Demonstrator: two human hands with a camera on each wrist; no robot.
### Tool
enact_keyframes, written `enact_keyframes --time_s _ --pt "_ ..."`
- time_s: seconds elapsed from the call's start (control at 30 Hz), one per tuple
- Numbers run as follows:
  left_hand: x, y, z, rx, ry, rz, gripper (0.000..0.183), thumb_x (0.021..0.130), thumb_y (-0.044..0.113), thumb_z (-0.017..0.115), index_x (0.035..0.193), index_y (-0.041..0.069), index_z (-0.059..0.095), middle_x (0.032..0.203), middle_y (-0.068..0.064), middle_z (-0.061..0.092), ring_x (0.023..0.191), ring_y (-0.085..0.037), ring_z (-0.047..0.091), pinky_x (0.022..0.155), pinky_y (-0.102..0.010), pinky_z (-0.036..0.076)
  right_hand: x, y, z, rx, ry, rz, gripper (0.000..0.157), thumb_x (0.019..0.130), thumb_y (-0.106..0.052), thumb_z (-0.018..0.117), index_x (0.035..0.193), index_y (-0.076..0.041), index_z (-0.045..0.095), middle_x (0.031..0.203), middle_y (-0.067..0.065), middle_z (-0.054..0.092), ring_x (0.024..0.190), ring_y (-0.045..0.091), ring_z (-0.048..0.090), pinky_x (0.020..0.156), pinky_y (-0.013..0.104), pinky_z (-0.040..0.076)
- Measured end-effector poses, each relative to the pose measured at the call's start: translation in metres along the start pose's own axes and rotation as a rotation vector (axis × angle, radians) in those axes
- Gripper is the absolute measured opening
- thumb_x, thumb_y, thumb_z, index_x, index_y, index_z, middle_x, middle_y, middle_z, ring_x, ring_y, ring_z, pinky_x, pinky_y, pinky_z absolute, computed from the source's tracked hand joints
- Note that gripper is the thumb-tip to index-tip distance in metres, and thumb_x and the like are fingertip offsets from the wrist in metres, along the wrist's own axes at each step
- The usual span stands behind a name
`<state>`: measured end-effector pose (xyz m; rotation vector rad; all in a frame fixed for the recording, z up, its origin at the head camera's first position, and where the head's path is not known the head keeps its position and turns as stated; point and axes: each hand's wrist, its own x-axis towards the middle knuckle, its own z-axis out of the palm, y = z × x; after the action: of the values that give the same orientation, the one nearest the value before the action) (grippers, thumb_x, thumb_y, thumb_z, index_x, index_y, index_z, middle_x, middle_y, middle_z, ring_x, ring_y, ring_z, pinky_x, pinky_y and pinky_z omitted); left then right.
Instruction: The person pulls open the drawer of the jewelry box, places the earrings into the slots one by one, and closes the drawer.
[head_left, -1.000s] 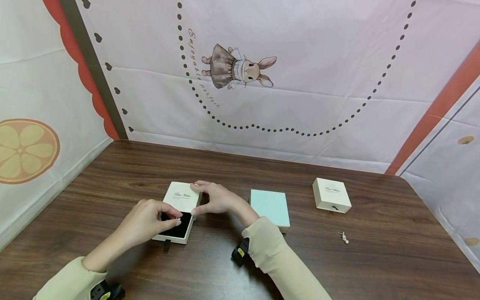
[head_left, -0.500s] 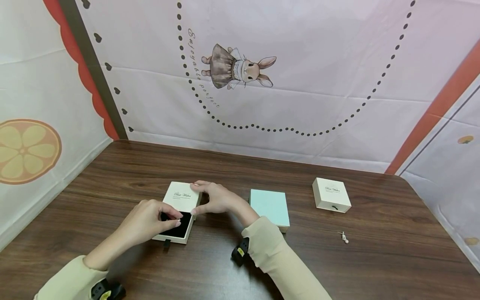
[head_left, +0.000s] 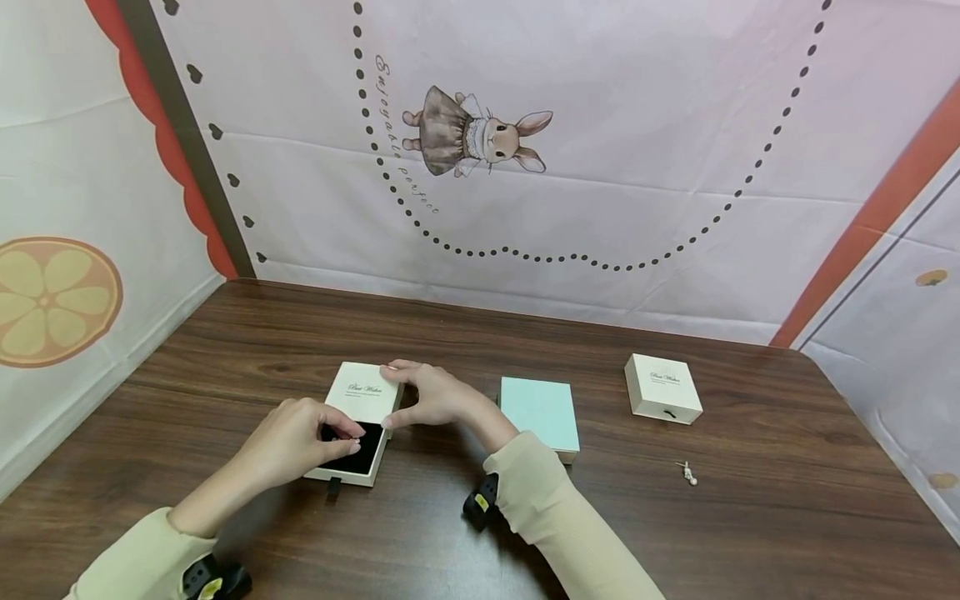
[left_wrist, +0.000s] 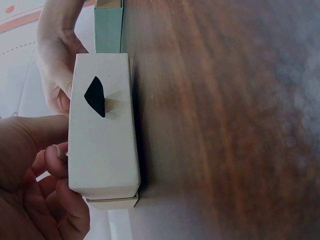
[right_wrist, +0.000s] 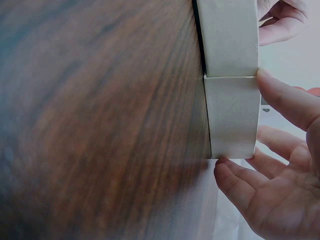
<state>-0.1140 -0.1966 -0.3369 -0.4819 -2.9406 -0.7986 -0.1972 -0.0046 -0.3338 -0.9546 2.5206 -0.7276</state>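
A white jewelry box [head_left: 363, 393] with "Best Wishes" printed on its cover lies at the left of the table. Its drawer [head_left: 358, 479], lined in black and fitted with a black ribbon tab [left_wrist: 96, 97], is slid out toward me. Over the lining, my left hand [head_left: 296, 437] pinches a tiny, pale, shiny piece between thumb and forefinger; it is too small to tell its kind. My right hand [head_left: 438, 398] grips the cover, with one digit at the seam and other fingers at the far end [right_wrist: 231, 120] in the right wrist view.
A mint-green box [head_left: 538, 417] lies right of my right hand, beside the forearm. Farther right sits a second white jewelry box [head_left: 663, 389], its drawer pushed in. In front of it lies an earring [head_left: 687, 475]. A printed cloth [head_left: 615, 208] hangs behind the table.
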Motion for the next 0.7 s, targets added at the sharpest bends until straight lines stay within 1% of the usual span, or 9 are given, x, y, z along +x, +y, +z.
enact_keyframes --time_s 0.2,0.3,0.53,0.7 --pt "0.0015 0.0002 0.0005 0.019 0.001 0.007 0.008 0.071 0.021 0.075 0.078 0.022 0.072 0.072 0.014 0.067 0.056 0.003 0.047 0.051 -0.02 0.036 0.0003 0.0003 -0.0002 -0.002 -0.001 0.003 0.075 0.077 -0.032 0.071 0.14 -0.017 0.034 0.149 0.001 0.027 0.136 0.019 0.026 0.108 0.035 0.027" --pt "0.0022 0.0012 0.0008 0.024 0.001 0.007 0.008 0.071 0.021 0.075 0.078 0.023 0.072 0.072 0.015 0.067 0.058 0.003 0.047 0.052 -0.021 0.036 0.0004 0.0001 -0.0001 -0.001 0.0 0.001 0.075 0.077 -0.032 0.071 0.14 -0.017 0.034 0.148 0.001 0.027 0.136 0.019 0.025 0.108 0.034 0.027" --pt "0.0021 0.004 0.0015 0.018 -0.025 0.0 0.007 0.071 0.022 0.075 0.078 0.025 0.072 0.072 0.014 0.067 0.055 0.002 0.044 0.05 -0.021 0.034 -0.0002 -0.0004 0.0004 0.012 0.0 0.001 0.075 0.077 -0.031 0.071 0.14 -0.016 0.034 0.149 0.001 0.027 0.136 0.019 0.026 0.108 0.035 0.027" --pt "0.0026 0.0044 0.0023 0.037 -0.02 0.0 0.009 0.07 0.022 0.076 0.076 0.027 0.072 0.07 0.016 0.067 0.054 0.001 0.042 0.05 -0.022 0.033 -0.0009 -0.0009 0.0002 0.009 -0.003 0.005 0.075 0.077 -0.032 0.071 0.14 -0.017 0.033 0.149 0.001 0.026 0.136 0.019 0.025 0.108 0.036 0.027"
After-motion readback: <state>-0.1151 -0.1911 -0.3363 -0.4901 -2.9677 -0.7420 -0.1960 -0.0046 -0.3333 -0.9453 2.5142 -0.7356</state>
